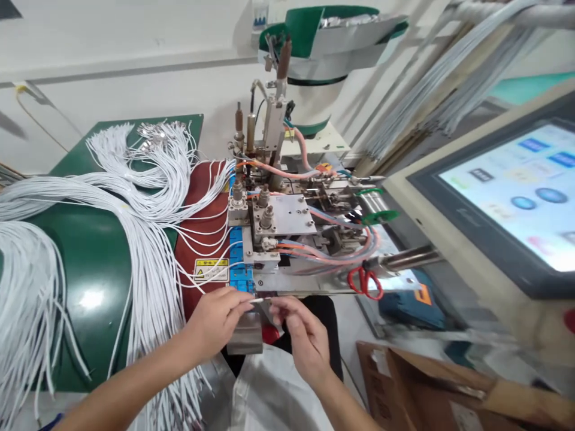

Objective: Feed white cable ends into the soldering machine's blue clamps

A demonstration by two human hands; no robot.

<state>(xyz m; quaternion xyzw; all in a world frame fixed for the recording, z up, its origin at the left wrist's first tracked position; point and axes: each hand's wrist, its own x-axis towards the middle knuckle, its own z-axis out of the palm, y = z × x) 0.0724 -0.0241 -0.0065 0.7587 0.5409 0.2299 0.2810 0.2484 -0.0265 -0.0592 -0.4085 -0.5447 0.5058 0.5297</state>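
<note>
Left hand: my left hand [213, 323] pinches a white wire [257, 300] near its end.
Right hand: my right hand [308, 338] has fingers curled in at the wire's tip; can't tell whether they touch it.
White wire: level between my hands, before the pneumatic machine [290, 214], just beside the blue strip [236, 257].
Wire bundles [150, 269]: draped over the green desk [94, 293], left.
Touchscreen [516, 188]: lit, far right.
</note>
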